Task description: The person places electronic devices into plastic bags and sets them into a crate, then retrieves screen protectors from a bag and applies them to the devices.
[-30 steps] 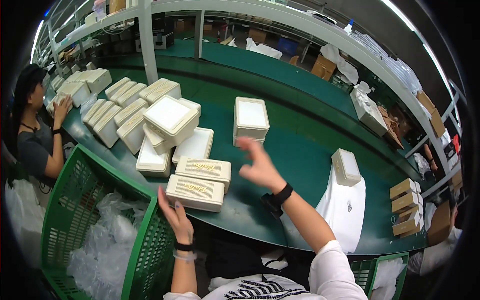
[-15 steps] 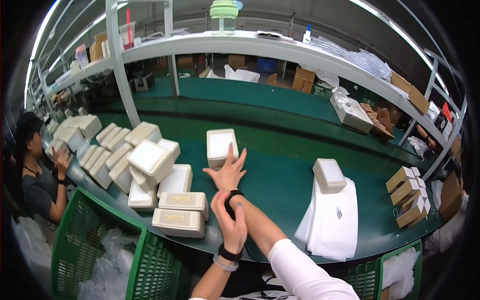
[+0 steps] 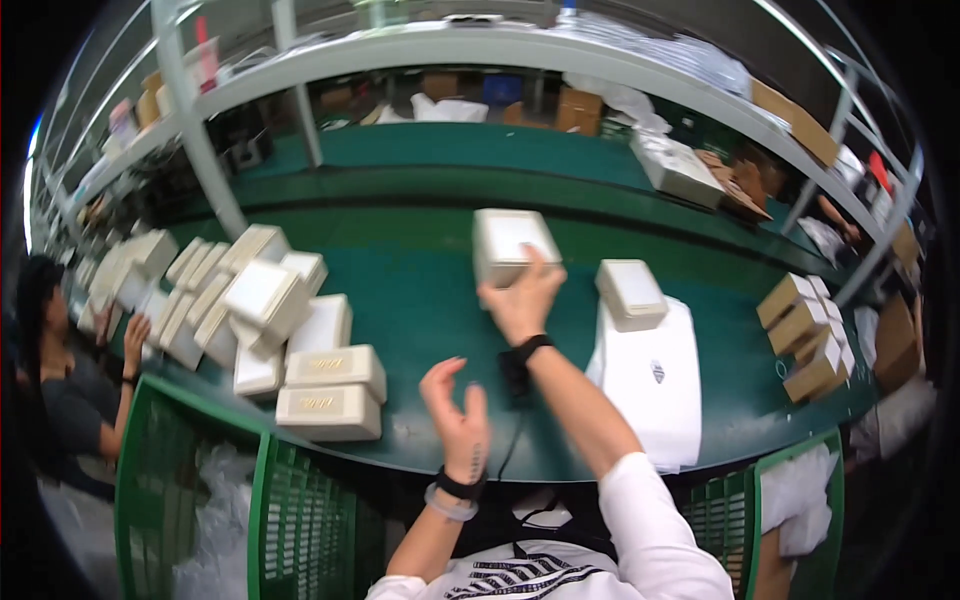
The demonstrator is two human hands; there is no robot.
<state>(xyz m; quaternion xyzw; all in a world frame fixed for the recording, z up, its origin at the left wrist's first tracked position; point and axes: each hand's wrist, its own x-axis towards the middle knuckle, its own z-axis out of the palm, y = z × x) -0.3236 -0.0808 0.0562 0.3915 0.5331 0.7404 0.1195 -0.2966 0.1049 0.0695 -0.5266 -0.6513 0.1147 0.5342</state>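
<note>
My right hand (image 3: 524,296) grips the near side of a cream box (image 3: 505,238) with a white top, at the middle of the green table. Its thumb lies along the lower left edge and the fingers reach onto the top. Whether the box is lifted or resting on the table, I cannot tell. Nearer to me, my left hand (image 3: 460,418) hovers over the table with fingers apart and nothing in them. A black object (image 3: 513,374) with a cable lies below my right wrist. Another cream box (image 3: 632,292) stands at the right on a stack of white bags (image 3: 655,385).
Several cream boxes (image 3: 268,293) are piled on the left, two with gold lettering (image 3: 330,413) nearest. Small brown-and-white boxes (image 3: 815,368) stand far right. Green crates (image 3: 262,500) flank me below the table. A metal shelf (image 3: 450,48) spans the back. A person (image 3: 75,370) works at far left.
My right hand has taken hold of the cream box and shifted it to the right. My left hand has come away from my right wrist. The whole view has shifted somewhat.
</note>
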